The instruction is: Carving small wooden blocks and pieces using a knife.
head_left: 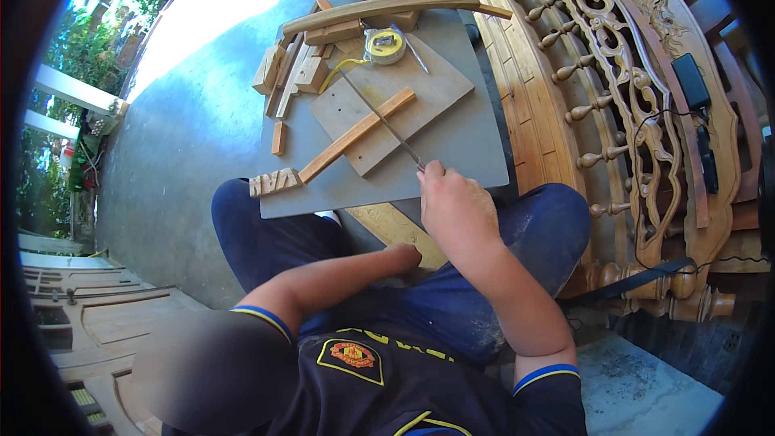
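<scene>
My right hand (pixel 444 194) grips the handle end of a long, thin metal tool (pixel 387 127), which slants up-left across a square wooden board (pixel 436 85) and a narrow orange-brown wooden strip (pixel 343 144) lying on it. A block with carved letters (pixel 274 182) rests by the strip's lower end on the grey work surface (pixel 307 202). My left hand (pixel 400 260) is low between my legs, below the surface's near edge, its fingers mostly hidden. A yellow tape measure (pixel 383 46) and a pen (pixel 410 52) sit at the board's back.
Wood offcuts and long pieces (pixel 379 6) are piled at the back and left. Carved furniture with turned spindles (pixel 597 153) lines the right, with a black device (pixel 689 81) and cables. Carved panels (pixel 113 315) lie at lower left, near the grey floor (pixel 161 194).
</scene>
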{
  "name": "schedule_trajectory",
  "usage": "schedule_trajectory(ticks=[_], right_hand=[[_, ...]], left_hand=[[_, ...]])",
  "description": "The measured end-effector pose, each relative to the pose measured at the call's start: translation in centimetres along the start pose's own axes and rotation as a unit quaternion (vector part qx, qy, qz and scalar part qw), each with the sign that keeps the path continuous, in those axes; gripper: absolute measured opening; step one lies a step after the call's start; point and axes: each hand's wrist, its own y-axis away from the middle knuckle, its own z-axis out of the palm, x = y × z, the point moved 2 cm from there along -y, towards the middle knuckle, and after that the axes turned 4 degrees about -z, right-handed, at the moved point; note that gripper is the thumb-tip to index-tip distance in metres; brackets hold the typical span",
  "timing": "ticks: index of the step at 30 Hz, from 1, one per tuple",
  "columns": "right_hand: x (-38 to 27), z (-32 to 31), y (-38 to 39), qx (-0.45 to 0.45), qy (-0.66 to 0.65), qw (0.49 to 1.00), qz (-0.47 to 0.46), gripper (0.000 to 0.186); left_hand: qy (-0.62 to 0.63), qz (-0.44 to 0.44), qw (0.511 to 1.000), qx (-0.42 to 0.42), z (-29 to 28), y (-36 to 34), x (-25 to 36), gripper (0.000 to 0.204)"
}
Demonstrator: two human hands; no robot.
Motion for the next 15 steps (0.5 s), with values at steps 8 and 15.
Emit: schedule_trajectory(ticks=[8,15], right_hand=[[1.8,-1.8,-1.3,-0.021,-0.021,0.999,-0.012,0.029],[3.1,-1.7,-1.0,-0.013,0.011,0.999,-0.038,0.017]], left_hand=[[0.036,0.002,0.997,-0.062,1.2,-3.3,-1.8,0.023],[0.097,-0.055,0.990,0.090,-0.1,-3.7,-1.7,0.025]])
